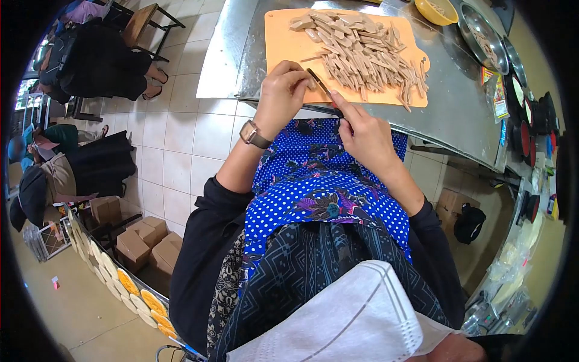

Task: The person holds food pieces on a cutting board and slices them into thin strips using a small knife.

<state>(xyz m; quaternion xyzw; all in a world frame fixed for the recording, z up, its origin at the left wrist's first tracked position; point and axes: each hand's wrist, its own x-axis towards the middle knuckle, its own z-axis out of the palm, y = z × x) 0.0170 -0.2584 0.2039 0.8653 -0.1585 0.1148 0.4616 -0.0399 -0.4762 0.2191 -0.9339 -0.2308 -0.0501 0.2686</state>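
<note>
A knife (318, 82) with a dark blade and a bit of red at the handle is held in my right hand (367, 134), its blade angled up and to the left. Beside the blade tip, the fingers of my left hand (283, 90) are pinched together; what they hold, if anything, is too small to make out. Both hands are at the near edge of an orange cutting board (280, 45). On the board lies a heap of pale brown strips (368, 57), with wider slices of the same stuff at its far left.
The metal table (449, 66) carries a yellow bowl (437, 11) and a steel basin (473, 36) at the far right. Packets (500, 99) lie along its right side. Cardboard boxes (142, 241) stand on the floor at left, near a few people (96, 60).
</note>
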